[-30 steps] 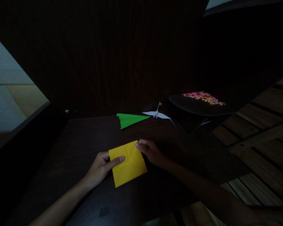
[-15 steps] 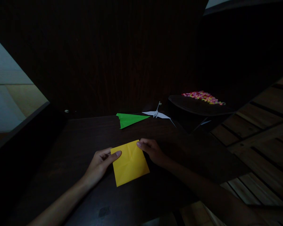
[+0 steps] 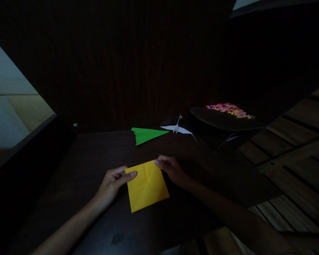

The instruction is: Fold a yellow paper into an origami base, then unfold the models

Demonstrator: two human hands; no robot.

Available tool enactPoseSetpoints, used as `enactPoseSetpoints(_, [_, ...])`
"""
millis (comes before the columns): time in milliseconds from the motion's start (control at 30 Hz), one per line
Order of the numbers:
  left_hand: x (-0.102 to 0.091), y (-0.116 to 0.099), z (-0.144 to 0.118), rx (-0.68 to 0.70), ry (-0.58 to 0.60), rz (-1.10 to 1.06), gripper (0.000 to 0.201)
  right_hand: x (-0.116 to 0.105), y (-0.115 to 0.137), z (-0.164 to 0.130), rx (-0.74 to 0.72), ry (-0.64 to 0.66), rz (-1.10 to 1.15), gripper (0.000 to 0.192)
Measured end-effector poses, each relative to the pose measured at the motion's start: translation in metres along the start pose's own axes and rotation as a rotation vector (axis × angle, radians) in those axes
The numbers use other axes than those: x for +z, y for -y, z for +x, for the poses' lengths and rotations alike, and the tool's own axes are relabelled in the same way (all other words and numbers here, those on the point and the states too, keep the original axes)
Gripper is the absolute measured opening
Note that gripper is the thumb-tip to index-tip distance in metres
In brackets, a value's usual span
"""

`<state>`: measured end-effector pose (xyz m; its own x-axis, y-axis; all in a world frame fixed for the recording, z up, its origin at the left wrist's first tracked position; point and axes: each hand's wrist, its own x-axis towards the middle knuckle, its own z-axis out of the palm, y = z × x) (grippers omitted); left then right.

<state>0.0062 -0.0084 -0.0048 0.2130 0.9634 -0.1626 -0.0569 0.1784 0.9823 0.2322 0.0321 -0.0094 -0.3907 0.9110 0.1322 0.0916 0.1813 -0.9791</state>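
Observation:
A square of yellow folded paper [image 3: 148, 189], with crease lines across its face, is held tilted over the dark wooden surface. My left hand [image 3: 113, 182] pinches its upper left corner, thumb on top and fingers behind. At the upper right corner my right hand [image 3: 172, 170] grips the paper between thumb and fingers. Beyond the hands lies a green paper plane [image 3: 149, 135], its point toward the right. A white origami crane [image 3: 177, 129] sits by that point, wings spread.
Dark wooden panels rise at the back and along the left side [image 3: 23, 141]. A small dark shelf [image 3: 210, 117] at the right bears a heap of pink and yellow bits [image 3: 230, 109]. Wooden slats [image 3: 289, 166] show at lower right.
The yellow paper has shifted very slightly downward in view, and both hands keep the same hold. Everything else stays in place.

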Motion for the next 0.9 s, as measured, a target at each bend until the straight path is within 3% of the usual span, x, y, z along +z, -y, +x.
enactPoseSetpoints(233, [0.0018, -0.0002, 0.0003, -0.044, 0.03, -0.164, 0.024, -0.0007, -0.0034, 0.0009, -0.01, -0.01, 0.002, 0.04])
enactPoseSetpoints(567, [-0.0005, -0.0009, 0.0007, 0.0, -0.022, 0.068, 0.028, 0.0002, -0.0003, 0.0004, -0.022, -0.035, -0.013, 0.038])
enactPoseSetpoints(900, [0.0047, -0.0074, -0.002, -0.051, 0.045, 0.031, 0.028, 0.0021, -0.001, 0.0005, -0.015, -0.033, -0.027, 0.04])
